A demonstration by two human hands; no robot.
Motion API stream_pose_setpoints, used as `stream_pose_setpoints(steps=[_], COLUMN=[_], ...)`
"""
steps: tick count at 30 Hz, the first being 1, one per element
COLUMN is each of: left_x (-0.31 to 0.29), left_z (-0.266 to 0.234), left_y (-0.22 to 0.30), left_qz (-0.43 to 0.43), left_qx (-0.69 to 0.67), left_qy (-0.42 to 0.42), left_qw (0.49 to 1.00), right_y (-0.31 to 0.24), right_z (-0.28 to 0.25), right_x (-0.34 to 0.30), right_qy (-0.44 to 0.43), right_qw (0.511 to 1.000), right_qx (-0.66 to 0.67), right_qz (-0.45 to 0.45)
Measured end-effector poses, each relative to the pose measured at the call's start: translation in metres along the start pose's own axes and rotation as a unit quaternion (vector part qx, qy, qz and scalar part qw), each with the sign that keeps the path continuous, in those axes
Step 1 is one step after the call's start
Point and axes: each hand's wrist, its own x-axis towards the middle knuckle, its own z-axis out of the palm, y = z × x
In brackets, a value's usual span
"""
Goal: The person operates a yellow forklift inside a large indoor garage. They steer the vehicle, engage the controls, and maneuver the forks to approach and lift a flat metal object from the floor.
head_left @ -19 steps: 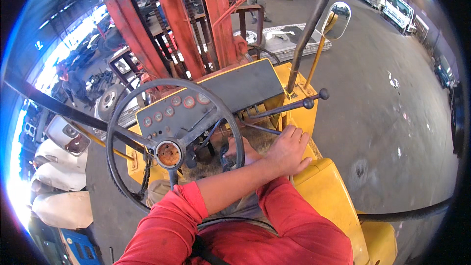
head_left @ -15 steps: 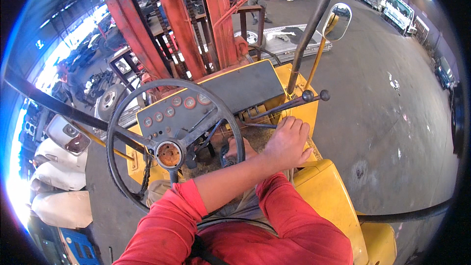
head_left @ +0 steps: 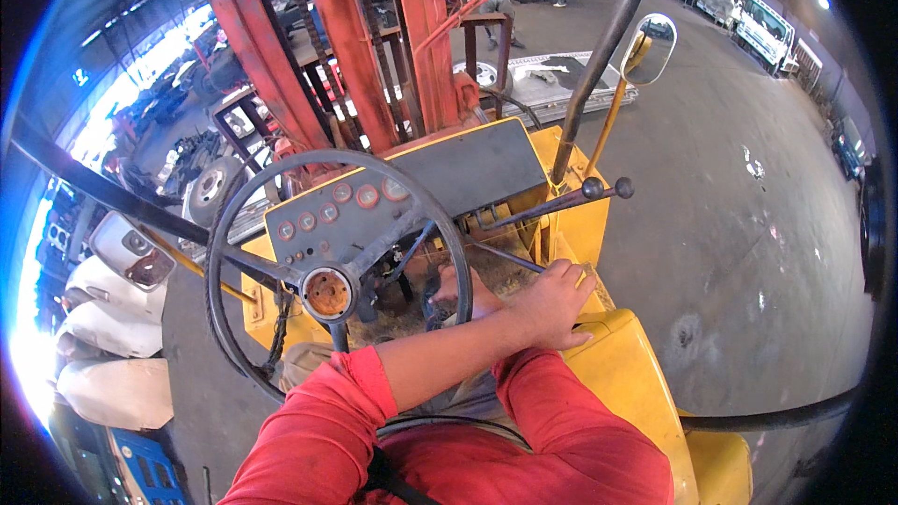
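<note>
My left arm crosses over my right one, and my left hand (head_left: 559,299) is closed over the end of a thin dark lever (head_left: 505,254) beside the yellow seat-side panel. Its knob is hidden under my fingers. Two longer levers with round black knobs (head_left: 592,189) stand just beyond, untouched. My right forearm passes beneath the left one. Skin shows behind the steering wheel rim, but whether it is my right hand or a foot I cannot tell. The black steering wheel (head_left: 440,206), with a rusty bare hub, stands in front of a dark gauge panel (head_left: 468,168).
A red lift mast (head_left: 346,47) rises ahead, with a flat grey load (head_left: 571,84) beyond it. A round-cornered mirror (head_left: 648,50) is on the right. White vehicle panels (head_left: 117,393) lie to the left. People stand in the distance, and parked trucks (head_left: 765,33) line the far right.
My left hand has moved slightly toward me, and the thin lever has swung back with it. The view has shifted a little.
</note>
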Motion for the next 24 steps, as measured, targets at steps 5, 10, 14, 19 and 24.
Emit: stream_pose_setpoints(steps=[5,10,14,19,24], left_x=[-0.002,-0.006,-0.003,-0.004,0.004], left_z=[-0.006,0.001,0.003,0.019,0.018], left_y=[0.004,0.001,0.002,-0.003,-0.004], left_qz=[-0.016,-0.001,0.003,0.0,0.01], left_qx=[-0.01,-0.014,-0.022,0.01,-0.015], left_qy=[-0.043,0.004,-0.005,0.016,0.031], left_qw=[0.999,1.0,1.0,1.0,0.999], right_y=[0.0,0.003,0.004,0.005,0.002], right_z=[0.001,0.006,0.003,0.016,0.004], right_x=[-0.003,-0.001,-0.003,0.005,0.009], right_qy=[0.001,-0.004,-0.005,-0.029,-0.048], right_qw=[1.0,1.0,0.999,0.993,0.955], right_qx=[-0.009,-0.015,-0.03,-0.06,-0.183], right_qz=[0.012,0.026,0.043,0.098,0.228])
